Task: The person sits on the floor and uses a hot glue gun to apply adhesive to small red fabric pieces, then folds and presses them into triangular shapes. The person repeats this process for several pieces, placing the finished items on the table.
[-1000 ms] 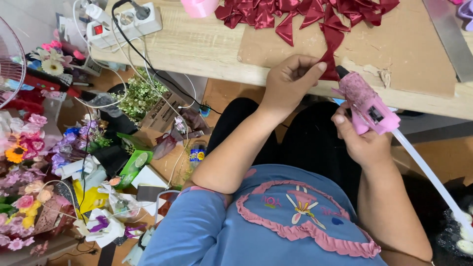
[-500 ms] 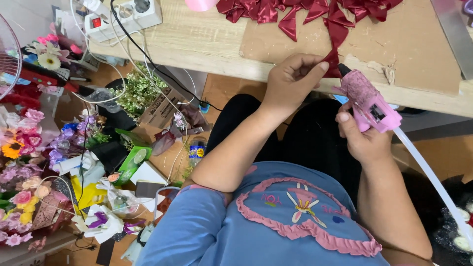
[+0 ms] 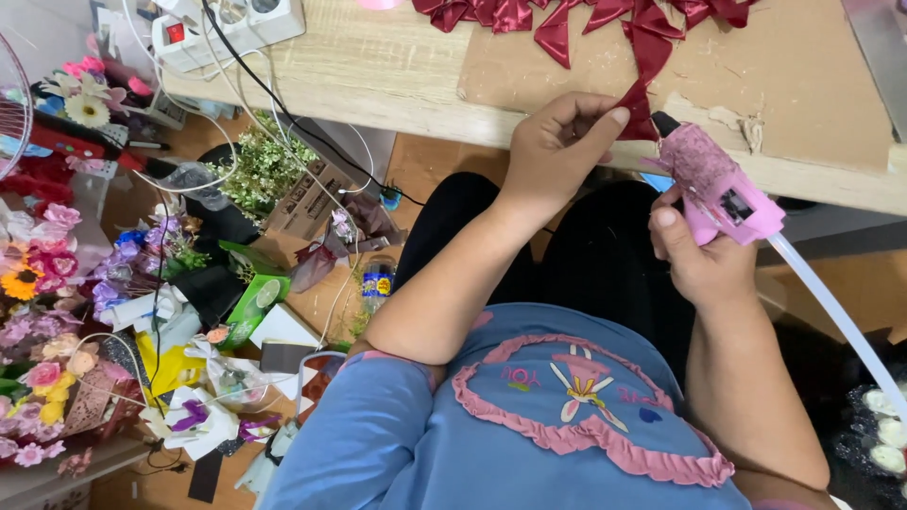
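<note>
My left hand (image 3: pixel 557 142) pinches a small folded piece of dark red satin ribbon (image 3: pixel 637 111) at the front edge of the wooden table (image 3: pixel 378 76). My right hand (image 3: pixel 701 260) grips a pink glue gun (image 3: pixel 718 184) whose black nozzle points up and left, almost touching the ribbon piece. A translucent glue stick (image 3: pixel 836 316) trails from the back of the gun toward the lower right. More dark red ribbon pieces (image 3: pixel 576 19) lie on a brown cardboard sheet (image 3: pixel 775 85) on the table.
A white power strip (image 3: pixel 227 24) with a black cable sits at the table's left end. Below on the floor at left are artificial flowers (image 3: pixel 42 302), a small green plant (image 3: pixel 260 175), boxes, wrappers and a small bottle (image 3: pixel 376 283).
The view has shifted slightly. The glue gun's nozzle has stayed close to the ribbon piece, and both hands have barely moved relative to the table edge.
</note>
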